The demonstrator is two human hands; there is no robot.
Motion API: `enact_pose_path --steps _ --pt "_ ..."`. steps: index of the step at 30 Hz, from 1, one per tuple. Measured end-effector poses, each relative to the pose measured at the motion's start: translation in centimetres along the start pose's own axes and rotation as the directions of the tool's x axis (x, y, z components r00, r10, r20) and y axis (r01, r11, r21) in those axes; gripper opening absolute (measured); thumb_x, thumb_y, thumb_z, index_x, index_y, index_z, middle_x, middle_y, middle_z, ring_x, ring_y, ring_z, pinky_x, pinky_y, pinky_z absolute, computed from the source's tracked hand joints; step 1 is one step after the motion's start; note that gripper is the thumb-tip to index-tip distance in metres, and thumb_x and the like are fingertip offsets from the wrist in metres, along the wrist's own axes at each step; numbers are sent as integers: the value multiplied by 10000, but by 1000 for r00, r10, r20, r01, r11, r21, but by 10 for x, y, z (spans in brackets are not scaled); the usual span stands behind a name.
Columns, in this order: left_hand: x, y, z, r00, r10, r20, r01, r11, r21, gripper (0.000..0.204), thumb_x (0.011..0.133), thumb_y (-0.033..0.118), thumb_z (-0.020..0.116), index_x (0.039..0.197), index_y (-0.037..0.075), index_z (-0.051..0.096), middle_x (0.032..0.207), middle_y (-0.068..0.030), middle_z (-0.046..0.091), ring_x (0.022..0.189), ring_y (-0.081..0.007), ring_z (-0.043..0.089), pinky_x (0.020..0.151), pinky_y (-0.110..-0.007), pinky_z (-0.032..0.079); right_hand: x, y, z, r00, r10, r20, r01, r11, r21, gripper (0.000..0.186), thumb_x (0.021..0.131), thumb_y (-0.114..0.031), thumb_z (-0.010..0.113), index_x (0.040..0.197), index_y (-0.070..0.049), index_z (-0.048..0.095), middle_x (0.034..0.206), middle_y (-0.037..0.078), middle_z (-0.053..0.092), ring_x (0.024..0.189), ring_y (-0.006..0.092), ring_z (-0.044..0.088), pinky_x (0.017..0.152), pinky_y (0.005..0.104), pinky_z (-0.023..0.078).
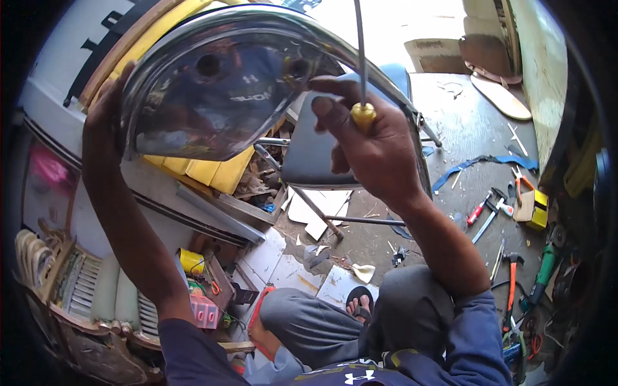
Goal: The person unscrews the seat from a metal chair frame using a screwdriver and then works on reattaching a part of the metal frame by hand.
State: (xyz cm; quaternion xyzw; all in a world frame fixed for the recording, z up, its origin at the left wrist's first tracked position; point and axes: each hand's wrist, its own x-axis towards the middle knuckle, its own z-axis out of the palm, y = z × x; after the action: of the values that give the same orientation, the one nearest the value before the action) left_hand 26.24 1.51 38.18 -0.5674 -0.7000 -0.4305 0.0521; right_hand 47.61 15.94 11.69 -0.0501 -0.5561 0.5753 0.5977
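Observation:
A shiny, half-moon metal panel with a bent tube rim fills the upper left and mirrors my shirt. Two dark round spots show on its face; whether they are holes I cannot tell. My left hand grips the panel's left edge, thumb side up. With my right hand I hold a screwdriver by its yellow handle, its long shaft pointing up and away from the panel. The right index finger reaches to the panel's right edge, beside one dark spot. Behind them stands a chair with a grey seat and metal legs.
On the floor at right lie an orange-handled hammer, a green angle grinder, a clamp and a blue strip. A carved wooden piece and a pink box stand at lower left. White tile pieces lie near my feet.

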Motion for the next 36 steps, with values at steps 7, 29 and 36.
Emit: enact_pose_path --steps 7,29,36 --pt "11 -23 -9 939 282 199 -298 953 58 462 1080 311 480 1443 39 569 1105 -70 614 1063 -124 656 937 -253 529 10 6 18 981 60 -182 -41 994 105 277 1013 -232 656 1154 5 687 681 63 689 514 121 658 454 268 513" --pt "47 -33 -79 949 37 314 -76 991 110 445 1063 325 449 1303 -8 620 1179 -123 689 1028 -207 685 941 -346 541 20 32 20 990 106 -90 -60 912 406 227 1016 -184 641 1078 -3 762 880 95 766 655 112 673 573 289 555" --pt "42 -38 -72 995 -53 88 55 998 -27 459 1055 315 436 1351 -1 588 1219 -127 670 1097 -214 661 972 -349 519 21 27 18 991 131 -28 -108 904 413 225 1015 -172 637 1099 3 751 895 99 765 618 100 649 538 289 545"
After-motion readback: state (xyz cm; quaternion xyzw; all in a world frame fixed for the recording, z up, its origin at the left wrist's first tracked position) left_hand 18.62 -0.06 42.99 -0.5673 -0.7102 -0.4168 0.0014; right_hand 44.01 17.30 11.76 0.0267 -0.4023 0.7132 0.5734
